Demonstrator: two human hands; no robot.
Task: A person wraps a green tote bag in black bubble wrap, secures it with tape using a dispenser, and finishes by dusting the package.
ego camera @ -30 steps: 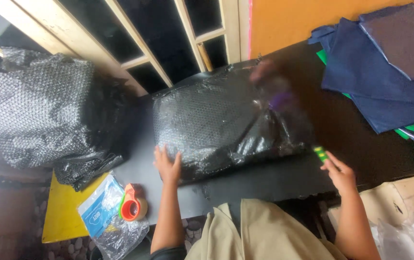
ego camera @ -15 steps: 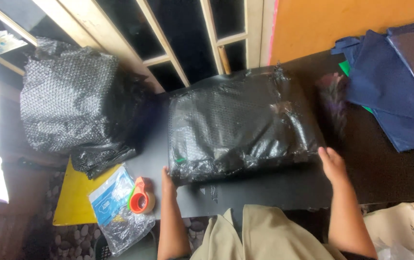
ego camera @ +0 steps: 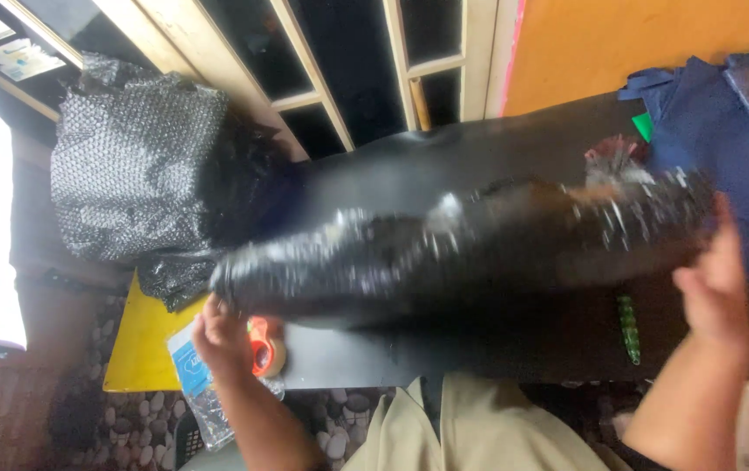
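Observation:
A large black bubble-wrap parcel [ego camera: 444, 253] is lifted off the dark table [ego camera: 444, 157] and blurred with motion. My left hand [ego camera: 220, 336] grips its left end near the table's front edge. My right hand [ego camera: 714, 288] holds its right end, fingers curled on the wrap. The parcel hangs tilted, with the right end higher than the left.
A second black bubble-wrap bundle [ego camera: 139, 174] sits at the left. An orange tape roll [ego camera: 263, 347] lies on a clear plastic bag [ego camera: 196, 384] over a yellow board [ego camera: 139, 349]. A green pen [ego camera: 628, 327] lies on the table. Dark blue cloths [ego camera: 741, 113] are stacked at the right.
The parcel lay flat on the table with my hands at its near corners; now both hands have raised it and it is turning, blurred.

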